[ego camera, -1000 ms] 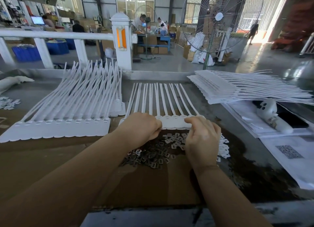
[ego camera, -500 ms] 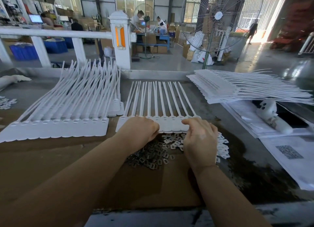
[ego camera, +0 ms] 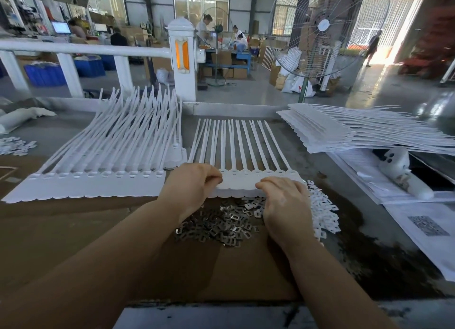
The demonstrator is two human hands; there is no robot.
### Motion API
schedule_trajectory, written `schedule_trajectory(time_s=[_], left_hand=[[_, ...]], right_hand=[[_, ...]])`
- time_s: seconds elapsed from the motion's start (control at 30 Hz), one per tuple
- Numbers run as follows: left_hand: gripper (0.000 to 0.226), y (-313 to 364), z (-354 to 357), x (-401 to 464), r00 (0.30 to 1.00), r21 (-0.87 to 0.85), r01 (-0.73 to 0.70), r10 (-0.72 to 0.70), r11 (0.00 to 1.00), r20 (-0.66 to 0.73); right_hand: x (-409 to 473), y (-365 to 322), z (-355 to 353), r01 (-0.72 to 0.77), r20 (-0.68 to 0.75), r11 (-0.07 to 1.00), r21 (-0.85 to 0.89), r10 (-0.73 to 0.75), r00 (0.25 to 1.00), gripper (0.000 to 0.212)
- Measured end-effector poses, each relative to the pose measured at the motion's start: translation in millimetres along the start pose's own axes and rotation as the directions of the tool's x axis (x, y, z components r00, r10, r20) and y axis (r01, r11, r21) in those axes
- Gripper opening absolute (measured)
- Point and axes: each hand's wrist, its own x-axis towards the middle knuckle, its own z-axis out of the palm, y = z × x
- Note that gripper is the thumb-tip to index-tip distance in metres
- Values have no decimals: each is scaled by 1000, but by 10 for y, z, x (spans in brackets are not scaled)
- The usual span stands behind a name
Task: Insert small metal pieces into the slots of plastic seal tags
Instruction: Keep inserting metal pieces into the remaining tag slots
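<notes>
The strip of seal tags (ego camera: 248, 181) lies on the table (ego camera: 320, 161), just behind the heap of metal pieces (ego camera: 216, 225). Compared with one second ago, both hands sit a little higher on its near edge. The left hand (ego camera: 194, 188) pinches the left end with curled fingers; the right hand (ego camera: 283, 203) curls over the right part.

Grey workbench (ego camera: 307, 141) bears cardboard sheet (ego camera: 73, 230), seal tag strips (ego camera: 246, 156), papers (ego camera: 430, 230)

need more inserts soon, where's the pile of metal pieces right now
In the head view, the metal pieces lie heaped on the brown cardboard between both wrists, just below the strip of seal tags.
</notes>
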Motion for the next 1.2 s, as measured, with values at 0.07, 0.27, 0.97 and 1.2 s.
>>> schedule_trajectory(time_s=[0.07, 0.27, 0.97, 1.2], left_hand=[[20, -62, -33, 19, 997, 3, 48, -48, 999, -55], [38, -413, -202, 130, 940, 168, 331, -309, 929, -144], [35, -586, -219, 185, 932, 377, 362, -340, 852, -125], [41, -396, -238, 277, 952, 535, 305, -253, 788, -171]], right_hand=[[-4, 2, 4, 11, -16, 1000, -9, -11, 1000, 35], [-9, 10, 22, 59, -66, 998, -23, -61, 996, 33], [-13, 6, 4, 40, -27, 999, -14, -40, 999, 32], [-7, 8, 15, 46, -40, 999, -8, -47, 998, 30]])
